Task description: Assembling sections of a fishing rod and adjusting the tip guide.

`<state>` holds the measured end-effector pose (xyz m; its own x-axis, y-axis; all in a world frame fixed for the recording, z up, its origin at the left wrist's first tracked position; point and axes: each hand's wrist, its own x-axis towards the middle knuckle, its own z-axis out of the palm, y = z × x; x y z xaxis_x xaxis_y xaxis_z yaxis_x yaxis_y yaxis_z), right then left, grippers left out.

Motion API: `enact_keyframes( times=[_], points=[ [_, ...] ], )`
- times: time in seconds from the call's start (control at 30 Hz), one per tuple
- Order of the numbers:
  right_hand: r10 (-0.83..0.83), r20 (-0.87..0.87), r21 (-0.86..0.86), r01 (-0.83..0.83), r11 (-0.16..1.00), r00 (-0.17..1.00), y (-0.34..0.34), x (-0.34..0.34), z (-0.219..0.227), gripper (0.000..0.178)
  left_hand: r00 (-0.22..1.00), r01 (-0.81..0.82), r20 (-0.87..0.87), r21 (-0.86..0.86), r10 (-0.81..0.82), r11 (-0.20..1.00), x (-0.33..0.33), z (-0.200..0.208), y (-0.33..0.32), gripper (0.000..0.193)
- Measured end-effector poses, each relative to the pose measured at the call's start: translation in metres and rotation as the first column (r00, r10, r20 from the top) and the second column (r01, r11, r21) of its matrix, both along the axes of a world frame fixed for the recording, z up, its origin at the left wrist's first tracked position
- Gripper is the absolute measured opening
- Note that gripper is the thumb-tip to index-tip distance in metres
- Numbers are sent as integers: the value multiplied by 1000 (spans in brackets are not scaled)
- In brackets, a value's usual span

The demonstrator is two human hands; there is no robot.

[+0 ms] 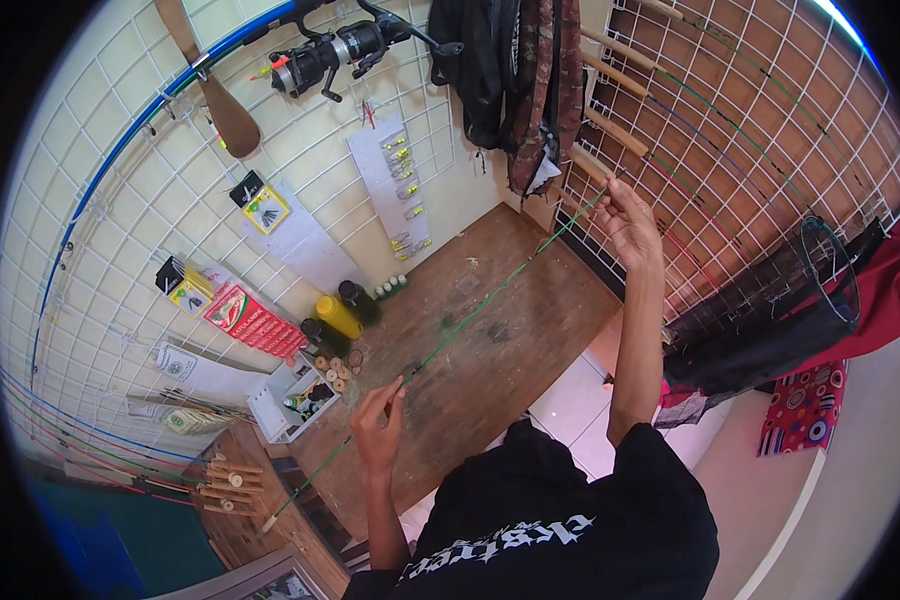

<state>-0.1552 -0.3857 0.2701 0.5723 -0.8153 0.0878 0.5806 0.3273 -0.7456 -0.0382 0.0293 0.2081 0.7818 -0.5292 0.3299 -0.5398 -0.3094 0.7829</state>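
A thin green fishing rod (480,304) slants across my view above the wooden table, from the lower left up to the right. My left hand (378,425) pinches it between thumb and fingers near the table's near-left side. Higher up, at the far right, my right hand (628,222) has its fingertips closed on the rod's other end. Dark bands mark the shaft between my hands. The lower end, pale at its tip, extends past my left hand. Right behind my right fingertips is a wooden handle (591,164), partly covered by them.
The wooden table (530,290) stands in the corner. At its left are a white tray (282,405), wooden rings (336,372), a yellow bottle (338,318) and dark bottles. Wire grids hold reels (330,55), lure cards and several rods. A net (828,275) hangs at right.
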Motion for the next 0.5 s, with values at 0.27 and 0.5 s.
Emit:
enact_keyframes(
  times=[0.27,0.5],
  points=[
    [60,-3,-94,-60,994,998,-13,7,-8,13,987,-117,118,75,108,990,9,2,-35,15],
    [113,-3,-161,-112,981,994,-8,20,-1,12,973,102,225,-243,-46,965,-14,72,-193,22]
  ],
)
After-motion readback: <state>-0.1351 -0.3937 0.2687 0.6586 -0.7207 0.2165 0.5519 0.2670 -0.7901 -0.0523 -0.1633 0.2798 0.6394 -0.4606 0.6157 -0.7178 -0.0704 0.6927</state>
